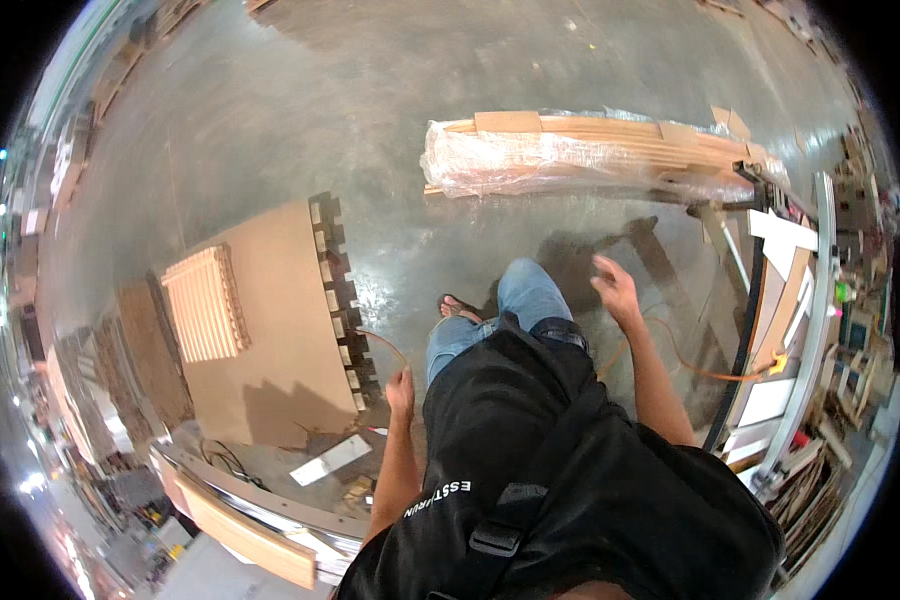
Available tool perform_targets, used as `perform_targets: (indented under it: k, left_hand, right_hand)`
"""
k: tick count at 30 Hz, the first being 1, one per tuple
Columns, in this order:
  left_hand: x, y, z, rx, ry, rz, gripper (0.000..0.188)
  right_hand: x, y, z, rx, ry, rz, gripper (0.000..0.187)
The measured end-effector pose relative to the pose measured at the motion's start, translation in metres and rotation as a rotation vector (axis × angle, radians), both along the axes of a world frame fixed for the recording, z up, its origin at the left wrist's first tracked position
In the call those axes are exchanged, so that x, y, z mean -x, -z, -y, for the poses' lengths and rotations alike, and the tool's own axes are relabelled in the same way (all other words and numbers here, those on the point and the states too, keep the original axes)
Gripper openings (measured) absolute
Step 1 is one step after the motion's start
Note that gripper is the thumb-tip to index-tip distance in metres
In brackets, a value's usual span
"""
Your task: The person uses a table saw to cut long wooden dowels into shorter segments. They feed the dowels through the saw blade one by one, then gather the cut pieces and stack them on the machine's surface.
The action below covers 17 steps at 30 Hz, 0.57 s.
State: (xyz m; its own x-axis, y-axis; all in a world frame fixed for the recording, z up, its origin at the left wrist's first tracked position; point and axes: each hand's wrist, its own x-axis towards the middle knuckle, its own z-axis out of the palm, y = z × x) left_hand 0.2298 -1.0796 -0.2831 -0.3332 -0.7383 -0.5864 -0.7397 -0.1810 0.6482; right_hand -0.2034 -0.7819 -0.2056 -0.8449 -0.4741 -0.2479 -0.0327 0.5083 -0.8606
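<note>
My left hand (401, 392) hangs low beside my left leg, fingers curled closed. A thin orange hose (384, 342) curves up to the top of those fingers, and they appear to grip it. On the other side, my right hand (616, 290) is held out past my right knee, slightly blurred. Its fingers are loosely apart, with nothing seen in them. To the left, a large brown sheet (270, 370) lies on a slatted pallet (336, 300). A stack of pale wooden strips (206, 303) rests on that sheet.
A long bundle of wooden strips (580, 155) in clear film lies ahead on the concrete floor. At right stands a metal-framed bench (812, 300) with boards; more orange hose (710, 373) runs to it. Another bench edge (245, 510) and a white board (331, 460) are at lower left.
</note>
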Motion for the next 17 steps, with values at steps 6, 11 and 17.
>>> perform_targets:
  k: [6, 11, 17]
  left_hand:
    - [0.201, -0.093, 0.137, -0.144, 0.657, -0.149, 0.047]
    - [0.335, -0.161, 0.149, -0.352, 1.129, -0.104, 0.05]
    - [0.449, -0.167, 0.188, -0.392, 1.212, 0.043, 0.041]
  right_hand:
    - [0.008, -0.05, 0.138, -0.168, -0.801, 0.293, 0.04]
    - [0.035, -0.075, 0.178, -0.145, -0.42, 0.283, 0.043]
    - [0.118, -0.084, 0.208, -0.179, -0.462, 0.264, 0.052]
